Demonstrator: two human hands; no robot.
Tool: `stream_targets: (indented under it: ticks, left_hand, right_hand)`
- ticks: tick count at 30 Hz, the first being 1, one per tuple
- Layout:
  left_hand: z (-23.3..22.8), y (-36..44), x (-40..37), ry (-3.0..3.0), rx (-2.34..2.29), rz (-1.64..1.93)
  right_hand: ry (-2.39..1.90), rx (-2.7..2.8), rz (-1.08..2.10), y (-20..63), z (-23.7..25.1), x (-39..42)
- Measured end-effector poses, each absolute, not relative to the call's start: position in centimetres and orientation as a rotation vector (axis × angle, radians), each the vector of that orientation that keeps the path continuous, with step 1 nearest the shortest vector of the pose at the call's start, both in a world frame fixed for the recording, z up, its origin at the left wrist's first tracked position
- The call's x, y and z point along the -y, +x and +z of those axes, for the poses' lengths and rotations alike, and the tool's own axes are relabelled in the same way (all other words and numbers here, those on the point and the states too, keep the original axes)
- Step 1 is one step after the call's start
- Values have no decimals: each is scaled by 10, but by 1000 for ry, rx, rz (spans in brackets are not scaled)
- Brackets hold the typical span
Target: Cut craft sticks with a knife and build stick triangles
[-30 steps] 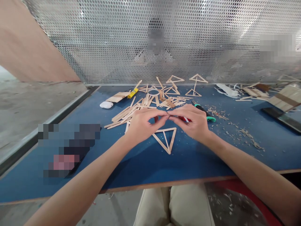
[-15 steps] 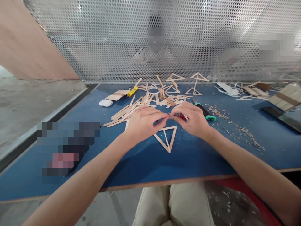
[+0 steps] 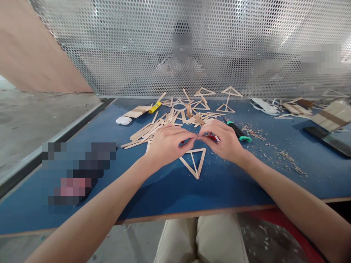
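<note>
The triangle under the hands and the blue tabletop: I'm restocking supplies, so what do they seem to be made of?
The triangle looks like pale, unfinished wood: flat thin sticks with rounded ends, matching the loose sticks piled behind. The tabletop seems to be a board with a matte blue facing; its front edge shows bare brown wood, probably plywood or a similar panel.

Green-capped knife (image 3: 238,131), glue stick (image 3: 155,107), perhaps earbuds case (image 3: 123,120).

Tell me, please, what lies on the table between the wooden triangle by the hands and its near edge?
Head view: only bare blue table between the triangle and the edge.
</note>
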State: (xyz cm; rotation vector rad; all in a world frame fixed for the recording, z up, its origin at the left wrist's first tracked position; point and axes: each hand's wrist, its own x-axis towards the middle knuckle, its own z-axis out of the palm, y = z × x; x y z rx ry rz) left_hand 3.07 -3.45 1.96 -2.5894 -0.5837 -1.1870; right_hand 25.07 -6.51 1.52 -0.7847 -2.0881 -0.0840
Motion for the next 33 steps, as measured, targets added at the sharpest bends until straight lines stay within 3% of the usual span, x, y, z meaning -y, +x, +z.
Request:
stream_targets:
  ticks: [9, 18, 25, 33]
  left_hand:
    - [18, 28, 36, -2629, 582, -1092]
    - [24, 37, 47, -3193, 998, -1577]
    - [18, 39, 45, -3493, 1075, -1924]
    - [20, 38, 47, -3386, 1118, -1829]
  right_hand:
    - [-838, 2117, -103, 252, 14, 65]
    - [-780, 2052, -16, 249, 13, 65]
    - [-663, 1984, 51, 250, 10, 66]
    - [-677, 1895, 51, 247, 8, 67]
